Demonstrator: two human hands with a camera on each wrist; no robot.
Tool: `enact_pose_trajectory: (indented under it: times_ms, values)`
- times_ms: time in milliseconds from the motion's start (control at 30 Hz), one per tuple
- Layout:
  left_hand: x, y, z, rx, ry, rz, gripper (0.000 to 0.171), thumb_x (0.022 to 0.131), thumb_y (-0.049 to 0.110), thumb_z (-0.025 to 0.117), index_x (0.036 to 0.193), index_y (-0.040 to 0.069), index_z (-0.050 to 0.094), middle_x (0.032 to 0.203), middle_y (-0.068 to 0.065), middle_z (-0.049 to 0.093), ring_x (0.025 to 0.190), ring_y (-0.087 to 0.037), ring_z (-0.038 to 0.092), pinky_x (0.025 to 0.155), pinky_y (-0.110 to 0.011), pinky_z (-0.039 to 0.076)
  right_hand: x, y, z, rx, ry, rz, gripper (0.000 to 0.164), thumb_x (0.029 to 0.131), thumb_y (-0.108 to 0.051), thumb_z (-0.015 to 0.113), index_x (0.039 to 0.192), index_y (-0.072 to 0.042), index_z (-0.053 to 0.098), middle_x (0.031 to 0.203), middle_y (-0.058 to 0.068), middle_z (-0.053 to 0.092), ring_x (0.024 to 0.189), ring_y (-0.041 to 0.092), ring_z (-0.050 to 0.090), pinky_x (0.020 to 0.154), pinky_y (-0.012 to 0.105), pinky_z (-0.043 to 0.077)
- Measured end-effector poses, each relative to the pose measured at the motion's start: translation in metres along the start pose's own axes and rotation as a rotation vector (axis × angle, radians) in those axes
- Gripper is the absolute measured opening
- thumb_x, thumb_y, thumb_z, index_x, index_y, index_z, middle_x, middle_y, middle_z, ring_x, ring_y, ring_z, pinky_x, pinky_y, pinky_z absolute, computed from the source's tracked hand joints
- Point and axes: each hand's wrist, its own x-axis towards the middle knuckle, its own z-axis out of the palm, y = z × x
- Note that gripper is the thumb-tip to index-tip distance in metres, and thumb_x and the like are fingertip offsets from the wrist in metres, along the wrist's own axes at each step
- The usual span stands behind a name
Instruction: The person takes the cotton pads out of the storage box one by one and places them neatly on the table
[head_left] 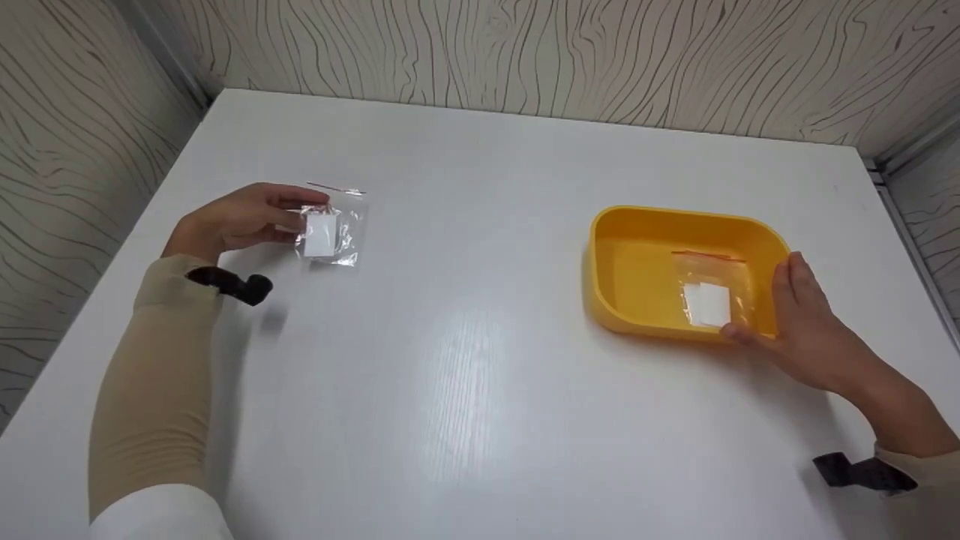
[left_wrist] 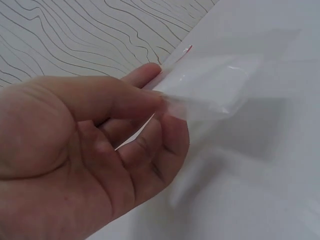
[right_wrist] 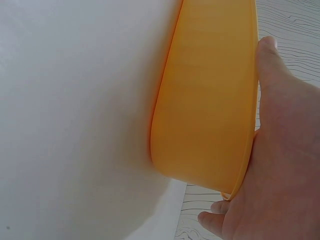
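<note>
Just beyond the fingertips of the left hand [head_left: 251, 217], a clear bag [head_left: 351, 232] with a white piece [head_left: 321, 235] inside reaches out toward the right hand's side. The left thumb and fingers pinch its near edge, and in the left wrist view its shadow falls on the white table [head_left: 465, 315] below that grip. A red line runs along the bag's edge, out past the left fingers.

Well apart from the left hand, the right hand [head_left: 814, 334] spreads across the near corner of a yellow tray [head_left: 637, 270], thumb on the near rim and fairly straight fingers along the side; it rests against the tray without curling tightly round it. Inside the tray, just left of the right hand and near its thumb, lies a second clear bag [head_left: 735, 277] holding white pieces [head_left: 715, 304], its red line on the side away from that thumb.
</note>
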Motion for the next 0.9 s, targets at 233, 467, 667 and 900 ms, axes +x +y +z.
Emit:
enact_pose_trajectory:
  times_ms: [233, 467, 667, 900]
  values:
    - [0.0006, -0.0015, -0.0043, 0.026, 0.000, -0.024, 0.056, 0.097, -0.004, 0.061, 0.150, 0.008, 0.049, 0.152, -0.009, 0.044, 0.123, -0.020, 0.054, 0.094, -0.027, 0.055, -0.0008, 0.0010, 0.0001, 0.007, 0.012, -0.018, 0.115, 0.099, -0.051, 0.060, 0.150, 0.011, -0.022, 0.159, 0.031, -0.030, 0.148, 0.052, -0.020, 0.117, 0.069, 0.001]
    - [0.0034, -0.0008, -0.0042, 0.101, 0.003, -0.054, 0.056, 0.097, -0.005, 0.059, 0.151, 0.008, 0.048, 0.155, -0.009, 0.042, 0.124, -0.021, 0.052, 0.092, -0.025, 0.054, -0.0006, 0.0019, 0.0005, -0.003, 0.013, -0.021, 0.114, 0.099, -0.052, 0.060, 0.150, 0.012, -0.021, 0.159, 0.030, -0.030, 0.148, 0.051, -0.021, 0.118, 0.068, 0.000]
    - [0.0046, 0.0001, -0.0045, 0.182, -0.012, -0.066, 0.053, 0.098, -0.004, 0.057, 0.150, 0.007, 0.049, 0.156, -0.010, 0.042, 0.122, -0.020, 0.050, 0.092, -0.024, 0.052, -0.0003, 0.0020, 0.0003, -0.005, 0.009, -0.015, 0.114, 0.099, -0.052, 0.059, 0.150, 0.012, -0.021, 0.159, 0.029, -0.031, 0.148, 0.050, -0.021, 0.118, 0.068, 0.000]
    - [0.0049, 0.0002, -0.0061, 0.263, -0.028, -0.064, 0.050, 0.099, 0.001, 0.058, 0.148, 0.006, 0.052, 0.155, -0.010, 0.043, 0.122, -0.023, 0.047, 0.096, -0.026, 0.050, 0.0001, 0.0019, 0.0002, -0.009, 0.004, -0.007, 0.115, 0.099, -0.052, 0.059, 0.150, 0.011, -0.022, 0.159, 0.029, -0.031, 0.148, 0.050, -0.021, 0.118, 0.068, 0.000]
